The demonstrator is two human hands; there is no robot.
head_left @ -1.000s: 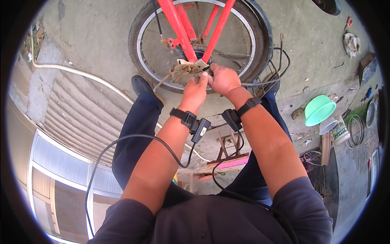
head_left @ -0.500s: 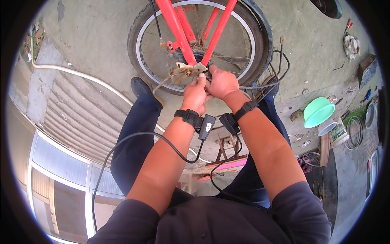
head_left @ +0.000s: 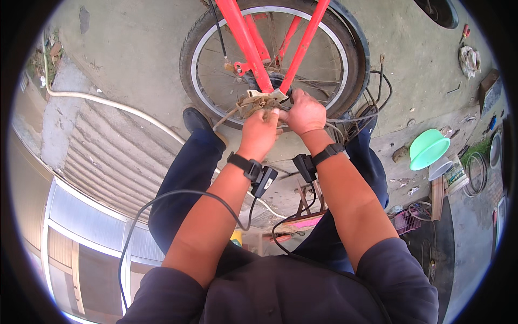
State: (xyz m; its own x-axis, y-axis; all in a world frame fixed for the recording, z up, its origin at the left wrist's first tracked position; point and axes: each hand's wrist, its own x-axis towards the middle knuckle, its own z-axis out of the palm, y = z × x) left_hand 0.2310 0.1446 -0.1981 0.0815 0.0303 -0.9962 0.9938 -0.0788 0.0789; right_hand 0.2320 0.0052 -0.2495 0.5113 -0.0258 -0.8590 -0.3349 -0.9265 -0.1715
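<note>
A bicycle wheel [head_left: 346, 58] with a black tyre lies below the red frame tubes [head_left: 300, 52], which meet at a dirty pale metal bracket [head_left: 263, 95] near the hub. At this bracket both of my hands are close together. My left hand [head_left: 259, 133] is closed, thumb raised, just under the bracket's brown, dirt-caked parts [head_left: 249, 104]. To its right my right hand [head_left: 306, 113] is also closed, with its fingertips against the frame end. What the fingers of either hand pinch is hidden. A grey cable [head_left: 356, 117] runs out to the right from behind my right hand.
My shoes [head_left: 197, 120] flank the wheel. A pale hose [head_left: 120, 105] crosses the ground at left beside ridged concrete. At right are a green basin [head_left: 429, 149], a coiled hose [head_left: 475, 174] and a crumpled bag [head_left: 469, 60]. Black cables [head_left: 178, 193] hang from my wrist straps.
The whole view has shifted, so the wheel and frame appear farther right and slightly lower. My left hand has drawn a little down and left from the bracket; my right hand stays by the frame end.
</note>
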